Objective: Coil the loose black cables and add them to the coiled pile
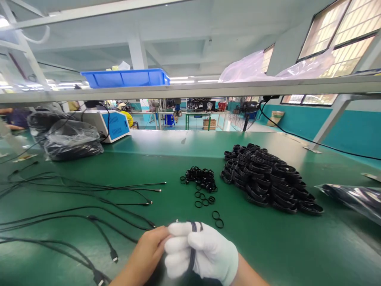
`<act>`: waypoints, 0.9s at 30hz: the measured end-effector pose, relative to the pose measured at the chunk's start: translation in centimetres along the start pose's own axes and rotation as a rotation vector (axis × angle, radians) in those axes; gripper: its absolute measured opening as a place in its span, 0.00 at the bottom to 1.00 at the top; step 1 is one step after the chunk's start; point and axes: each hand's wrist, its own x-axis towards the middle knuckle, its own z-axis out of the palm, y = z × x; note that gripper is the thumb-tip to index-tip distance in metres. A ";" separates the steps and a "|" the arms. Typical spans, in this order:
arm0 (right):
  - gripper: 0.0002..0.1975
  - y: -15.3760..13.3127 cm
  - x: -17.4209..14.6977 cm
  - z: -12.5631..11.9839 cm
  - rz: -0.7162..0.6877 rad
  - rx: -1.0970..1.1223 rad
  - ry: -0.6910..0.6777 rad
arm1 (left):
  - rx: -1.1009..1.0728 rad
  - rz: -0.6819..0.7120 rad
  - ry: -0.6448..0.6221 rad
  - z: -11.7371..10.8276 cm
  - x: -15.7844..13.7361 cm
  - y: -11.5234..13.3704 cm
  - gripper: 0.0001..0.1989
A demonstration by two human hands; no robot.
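Note:
My left hand (150, 248), bare, is closed at the lower middle, its fingertips partly hidden behind the white glove. A black cable (127, 237) runs into it from the left, and a small connector tip (176, 220) pokes out above the fingers. Touching it, my right hand (205, 250) wears a white glove with the fingers curled. A dark band (193, 254) crosses those gloved fingers, with the thumb pressed against it. Just beyond lie loose black rings (219, 223) and a small heap of similar black rings (201, 178).
Several black cables with connectors (114, 255) spread over the left of the green table (166, 161). A large pile of black oval loops (262, 178) stands right, beside a plastic bag (354, 198). Behind are bagged black goods (73, 139), a blue-and-white machine (114, 125) and an overhead shelf (190, 90).

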 end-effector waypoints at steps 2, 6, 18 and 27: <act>0.17 -1.0 0.4 0.4 -0.120 0.131 0.064 | 0.224 0.034 0.064 0.6 -1.4 -1.1 0.13; 0.17 -1.7 1.0 0.0 -0.211 0.110 0.233 | 0.626 0.231 0.161 2.0 -3.5 -0.4 0.12; 0.25 1.5 -0.8 -1.6 0.339 -0.062 0.072 | -0.020 -0.045 -0.178 -3.5 0.6 4.4 0.03; 0.24 2.9 -0.1 -1.6 0.262 -0.042 0.022 | -0.441 -0.213 -0.006 -0.2 0.0 1.4 0.09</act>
